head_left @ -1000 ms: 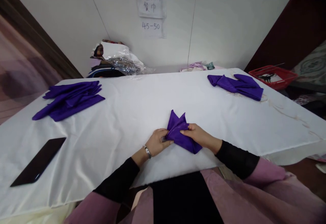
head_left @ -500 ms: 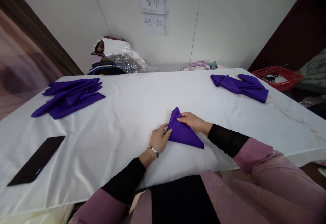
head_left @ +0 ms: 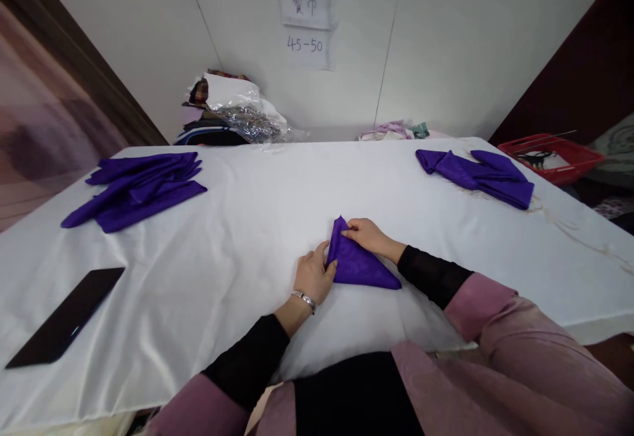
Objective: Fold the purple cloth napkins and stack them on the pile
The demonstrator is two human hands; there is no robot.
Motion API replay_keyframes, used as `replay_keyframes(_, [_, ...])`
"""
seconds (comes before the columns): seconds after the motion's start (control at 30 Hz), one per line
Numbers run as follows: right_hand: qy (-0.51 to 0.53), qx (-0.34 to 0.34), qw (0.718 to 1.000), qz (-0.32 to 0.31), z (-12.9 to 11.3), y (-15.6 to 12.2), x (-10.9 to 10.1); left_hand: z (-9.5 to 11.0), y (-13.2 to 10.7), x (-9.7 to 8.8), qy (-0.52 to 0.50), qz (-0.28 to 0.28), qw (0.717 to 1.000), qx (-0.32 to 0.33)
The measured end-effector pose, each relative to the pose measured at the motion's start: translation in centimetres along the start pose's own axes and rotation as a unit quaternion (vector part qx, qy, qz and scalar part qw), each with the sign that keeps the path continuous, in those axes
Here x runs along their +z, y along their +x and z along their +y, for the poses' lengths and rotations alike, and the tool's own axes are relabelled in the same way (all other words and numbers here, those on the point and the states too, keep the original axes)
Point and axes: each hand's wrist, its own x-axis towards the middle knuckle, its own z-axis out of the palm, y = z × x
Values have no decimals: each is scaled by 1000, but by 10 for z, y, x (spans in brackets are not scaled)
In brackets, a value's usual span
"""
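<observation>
A purple cloth napkin (head_left: 365, 266), folded into a triangle, lies on the white tablecloth near the front of the table. Its narrow tip points away from me. My left hand (head_left: 315, 273), with a silver bracelet at the wrist, grips the napkin's left edge between thumb and fingers. At the upper part, close to the tip, my right hand (head_left: 369, 234) pinches the fabric from the right side. A strip along the left edge looks folded over. The fingertips under the cloth are partly hidden.
Loose purple napkins (head_left: 143, 188) lie at the table's left, and folded purple ones (head_left: 478, 175) at the far right. A dark flat panel (head_left: 67, 317) rests at front left. Beyond the table are a plastic-wrapped fabric pile (head_left: 238, 106) and a red basket (head_left: 569, 168).
The napkin's left edge now shows a narrow folded strip between my hands. My left hand has shifted slightly along that edge. The whole view has moved a little.
</observation>
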Motion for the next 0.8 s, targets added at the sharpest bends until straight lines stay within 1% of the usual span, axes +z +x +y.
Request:
replay_keyframes(0.2, [-12,-29,999,27,5,4,7,-2,0,2,53,4,999,8])
replay_keyframes(0.3, [-45,-48,997,34,6,6,9,-3,0,2,76,11,997,15])
replay_keyframes(0.43, [-70,-95,992,39,8,13,10,-3,0,2,86,12,996,16])
replay_keyframes(0.53, [-75,-106,991,37,11,20,10,-4,0,1,81,6,997,13])
replay_keyframes(0.63, [-74,-90,993,19,14,30,8,-5,1,1,79,6,997,10])
replay_keyframes(0.8, [-84,-59,993,-52,14,47,2,-9,1,0,87,32,996,1])
